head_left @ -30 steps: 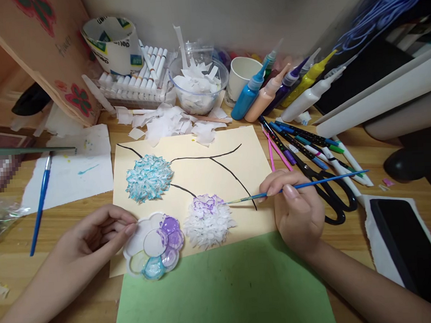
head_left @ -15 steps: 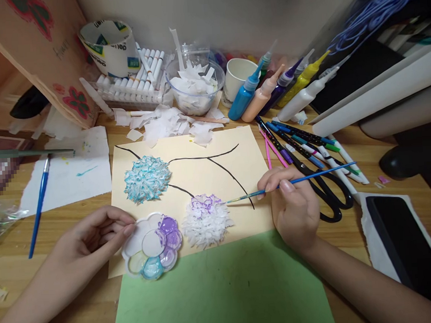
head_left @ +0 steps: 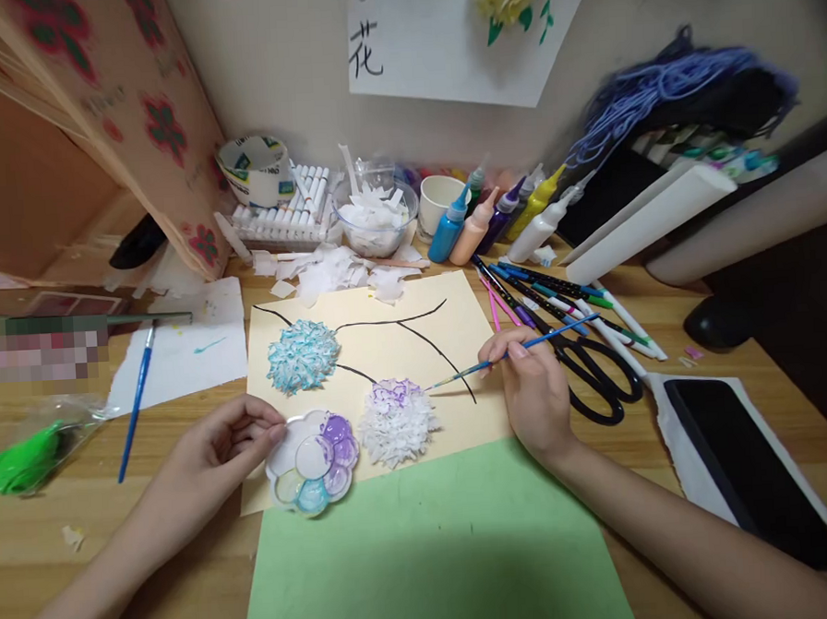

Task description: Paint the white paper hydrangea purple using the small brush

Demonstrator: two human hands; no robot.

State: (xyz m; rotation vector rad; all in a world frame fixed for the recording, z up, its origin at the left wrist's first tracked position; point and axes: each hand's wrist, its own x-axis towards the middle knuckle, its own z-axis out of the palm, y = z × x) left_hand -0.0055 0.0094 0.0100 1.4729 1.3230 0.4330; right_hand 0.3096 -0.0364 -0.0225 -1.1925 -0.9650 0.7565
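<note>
My right hand point(head_left: 534, 384) pinches a blue-handled paintbrush point(head_left: 530, 342). The brush tip points left, at the upper right edge of a white paper pom-pom flower point(head_left: 398, 432) whose top is tinted purple; whether it touches cannot be told. My left hand point(head_left: 217, 458) grips the rim of a flower-shaped paint palette point(head_left: 311, 458) between thumb and fingers. Purple paint fills its right wells and light blue a lower one. A blue-tipped paper flower point(head_left: 303, 354) sits upper left on the cream paper point(head_left: 415, 346), among drawn black stem lines.
Green paper point(head_left: 427, 558) lies in front. Black scissors point(head_left: 598, 383), pens and a phone point(head_left: 747, 467) are at right. Behind stand paint bottles point(head_left: 451, 232), a paper cup point(head_left: 441, 206) and a bowl of paper scraps point(head_left: 376, 221). Another brush point(head_left: 137, 402) rests at left.
The camera view has tilted up and shifted, showing more of the wall. My hands keep their holds on the brush and palette; the brush tip stays by the white flower.
</note>
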